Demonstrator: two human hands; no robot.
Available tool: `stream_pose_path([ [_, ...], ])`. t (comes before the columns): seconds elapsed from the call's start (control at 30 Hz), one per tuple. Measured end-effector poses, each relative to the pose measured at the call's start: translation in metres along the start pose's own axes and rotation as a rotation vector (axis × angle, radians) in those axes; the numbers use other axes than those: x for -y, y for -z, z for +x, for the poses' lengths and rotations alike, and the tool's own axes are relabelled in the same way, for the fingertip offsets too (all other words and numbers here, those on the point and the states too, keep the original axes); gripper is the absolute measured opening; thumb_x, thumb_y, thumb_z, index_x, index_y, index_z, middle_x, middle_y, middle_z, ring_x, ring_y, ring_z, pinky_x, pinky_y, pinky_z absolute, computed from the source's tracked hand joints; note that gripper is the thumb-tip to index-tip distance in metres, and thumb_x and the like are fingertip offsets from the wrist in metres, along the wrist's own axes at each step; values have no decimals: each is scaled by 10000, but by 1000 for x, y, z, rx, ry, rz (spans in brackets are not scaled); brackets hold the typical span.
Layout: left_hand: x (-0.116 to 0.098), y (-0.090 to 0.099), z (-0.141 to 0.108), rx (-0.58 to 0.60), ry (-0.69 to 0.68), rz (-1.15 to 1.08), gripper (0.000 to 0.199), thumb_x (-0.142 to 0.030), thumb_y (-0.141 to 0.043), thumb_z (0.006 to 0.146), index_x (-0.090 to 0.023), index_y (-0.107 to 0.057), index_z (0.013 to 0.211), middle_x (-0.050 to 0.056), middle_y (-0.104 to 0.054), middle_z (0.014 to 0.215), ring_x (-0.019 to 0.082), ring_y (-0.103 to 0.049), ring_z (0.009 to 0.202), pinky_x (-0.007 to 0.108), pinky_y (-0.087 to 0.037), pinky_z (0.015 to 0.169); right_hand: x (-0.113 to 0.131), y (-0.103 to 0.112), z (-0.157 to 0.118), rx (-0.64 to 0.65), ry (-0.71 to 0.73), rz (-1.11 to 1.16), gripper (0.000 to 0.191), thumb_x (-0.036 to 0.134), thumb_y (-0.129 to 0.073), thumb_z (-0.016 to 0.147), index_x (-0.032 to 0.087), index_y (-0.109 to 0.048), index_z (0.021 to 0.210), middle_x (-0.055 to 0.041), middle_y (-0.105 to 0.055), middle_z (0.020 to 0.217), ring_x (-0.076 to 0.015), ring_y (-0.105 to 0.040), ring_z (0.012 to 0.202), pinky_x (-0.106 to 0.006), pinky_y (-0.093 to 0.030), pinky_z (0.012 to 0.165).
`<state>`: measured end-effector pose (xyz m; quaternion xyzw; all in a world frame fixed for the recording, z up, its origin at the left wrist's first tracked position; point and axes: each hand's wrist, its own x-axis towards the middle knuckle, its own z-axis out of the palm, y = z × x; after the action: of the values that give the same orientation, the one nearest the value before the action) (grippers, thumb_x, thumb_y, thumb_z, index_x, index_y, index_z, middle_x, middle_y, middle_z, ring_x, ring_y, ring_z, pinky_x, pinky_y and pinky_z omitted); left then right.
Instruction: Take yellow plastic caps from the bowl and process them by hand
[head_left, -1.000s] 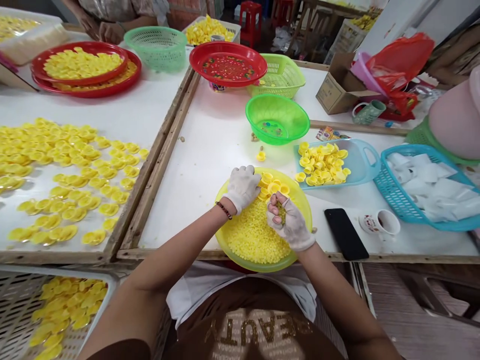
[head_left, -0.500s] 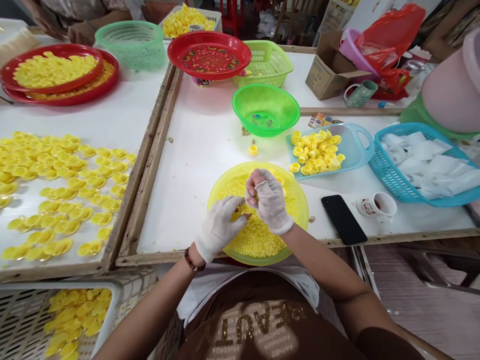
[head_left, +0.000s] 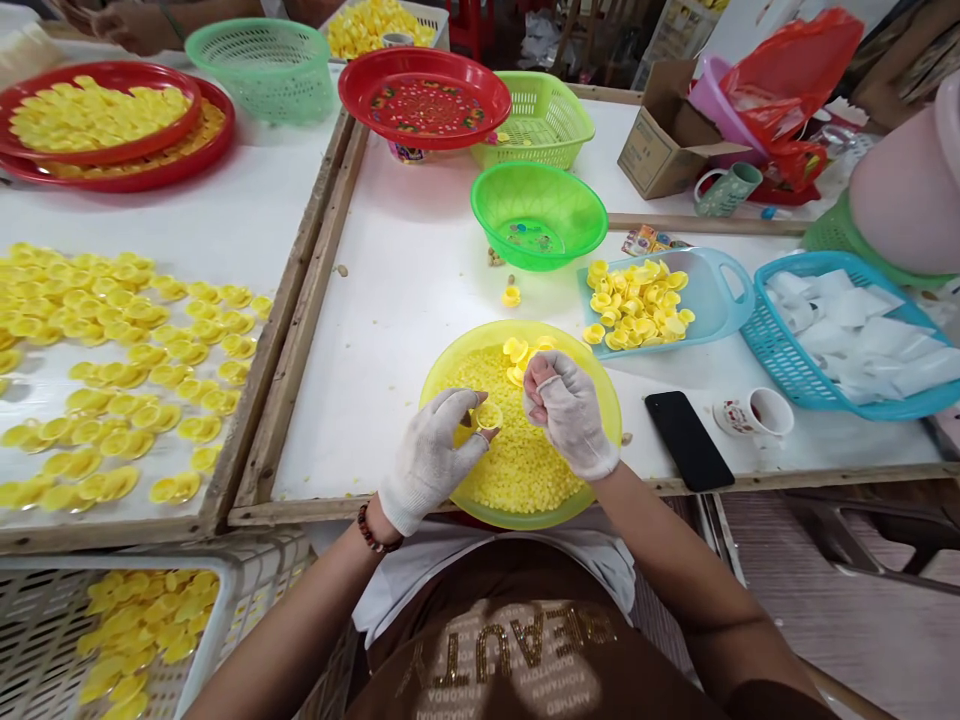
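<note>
My left hand [head_left: 436, 450], in a white glove with bare fingertips, pinches a small yellow plastic cup [head_left: 489, 416] by its sides. Beneath both hands stands a yellow bowl [head_left: 450, 362] filled with small yellow pellets [head_left: 517, 480]. My right hand [head_left: 564, 410], gloved the same way, is closed with fingers and thumb together over the right half of the bowl, apart from the cup; whatever it may hold is hidden. Several more yellow cups [head_left: 517, 350] lie on the pellets at the bowl's far side.
A blue tray [head_left: 716, 300] of yellow cups sits right of the bowl, with a black phone [head_left: 688, 440] and a mug [head_left: 765, 412] nearby. Behind are a green basin [head_left: 538, 215] and a red tray [head_left: 424, 95]. Wooden strips [head_left: 289, 300] edge the table. Another person's hand [head_left: 135, 25] shows top left.
My hands have drawn apart: the right moved right, away from the cup in the left. The cup now shows clearly between the left fingers. The view has shifted slightly.
</note>
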<state>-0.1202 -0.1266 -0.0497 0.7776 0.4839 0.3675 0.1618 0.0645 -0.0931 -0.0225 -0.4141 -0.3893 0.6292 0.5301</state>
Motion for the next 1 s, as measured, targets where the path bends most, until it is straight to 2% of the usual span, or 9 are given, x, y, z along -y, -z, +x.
stream_pose_path([
  [0.13, 1, -2, -1, -49, -79, 149, 248, -178, -637, 890, -172, -579, 1131, 108, -640, 1125, 242, -647, 998, 385, -550, 871, -11, 12, -9, 107, -30, -340, 281, 466, -611, 929, 221, -544, 808, 63, -438, 624, -84, -393, 508, -237, -346, 484],
  [0.23, -3, -9, 1, -57, -76, 200, 193, -160, -610, 883, -175, -584, 1074, 108, -636, 1070, 255, -634, 963, 403, -546, 842, -17, 13, -11, 169, 50, -632, 215, 431, -644, 903, 221, -607, 923, 8, -602, 815, -143, -556, 741, -286, -467, 691],
  [0.3, -9, -12, 0, -19, -49, 175, 147, -152, -597, 882, -186, -598, 1026, 92, -640, 1029, 238, -631, 927, 381, -543, 825, -19, 13, -13, 195, 83, -726, 216, 423, -647, 896, 221, -609, 961, -16, -641, 914, -174, -585, 847, -312, -479, 784],
  [0.47, -11, 1, -6, -7, 120, 137, 182, -292, -615, 956, -183, -650, 1098, 97, -649, 1110, 203, -639, 969, 353, -561, 856, -24, 21, -17, 219, -74, -734, 246, 467, -529, 964, 227, -582, 975, 24, -546, 677, -149, -488, 572, -291, -424, 562],
  [0.57, 3, 32, -16, -88, 237, 216, 321, -368, -597, 987, -165, -620, 1235, 115, -621, 1239, 210, -634, 1047, 407, -568, 905, -29, 31, -16, 243, 44, -926, 222, 424, -540, 959, 221, -616, 1002, -27, -644, 795, -189, -589, 696, -332, -482, 673],
  [0.67, 23, 80, -30, -158, 347, 277, 353, -370, -596, 989, -167, -604, 1278, 123, -604, 1285, 225, -627, 1090, 433, -564, 931, -33, 38, -18, 353, 274, -1127, 178, 356, -539, 959, 215, -638, 1001, -76, -693, 963, -239, -650, 888, -389, -508, 832],
  [0.8, 52, 145, -50, -240, 485, 354, 394, -377, -621, 973, -146, -593, 1291, 117, -604, 1278, 251, -625, 1108, 450, -563, 929, -36, 39, -24, 441, 513, -1414, 215, 322, -529, 977, 192, -651, 1097, -122, -665, 1115, -285, -626, 1026, -442, -505, 920],
  [0.9, 68, 178, -69, -267, 575, 406, 400, -380, -630, 966, -138, -599, 1283, 103, -604, 1277, 263, -624, 1110, 448, -561, 932, -38, 35, -26, 452, 588, -1548, 296, 347, -532, 985, 152, -633, 1183, -156, -639, 1175, -313, -598, 1067, -462, -498, 935],
  [1.0, 79, 197, -87, -252, 636, 432, 414, -387, -656, 949, -125, -609, 1266, 66, -612, 1263, 279, -626, 1105, 438, -554, 945, -37, 29, -31, 471, 553, -1580, 318, 375, -518, 995, 134, -622, 1175, -154, -645, 1101, -310, -597, 1006, -451, -492, 895],
])
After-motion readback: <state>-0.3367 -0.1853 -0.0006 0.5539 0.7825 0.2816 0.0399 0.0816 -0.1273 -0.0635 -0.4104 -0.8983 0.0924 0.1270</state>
